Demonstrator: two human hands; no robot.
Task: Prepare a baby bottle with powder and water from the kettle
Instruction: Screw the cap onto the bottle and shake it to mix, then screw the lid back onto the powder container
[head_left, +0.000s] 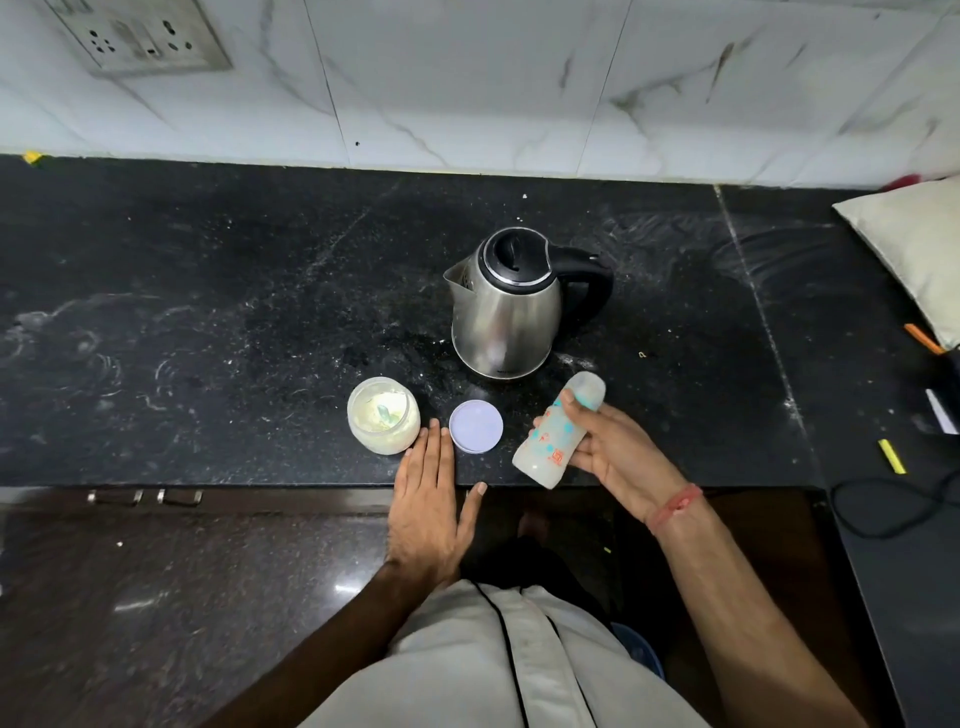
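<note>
My right hand (608, 447) grips a baby bottle (553, 441) with blue and orange prints, held tilted above the front edge of the counter, its capped top pointing toward the kettle. The steel kettle (506, 306) with a black lid and handle stands upright behind it, spout to the left. An open jar of pale powder (383, 415) with a scoop inside sits at the left. Its lilac lid (476, 426) lies flat between jar and bottle. My left hand (428, 499) rests flat and open on the counter edge, fingertips just short of the jar and lid.
The black stone counter (208, 322) runs wide to the left and ends at a marble-tiled wall with a socket panel (140, 36). A pale cushion (919, 249), pens and a black cable (893, 499) lie at the right. Cabinet handles (145, 497) sit below the counter edge.
</note>
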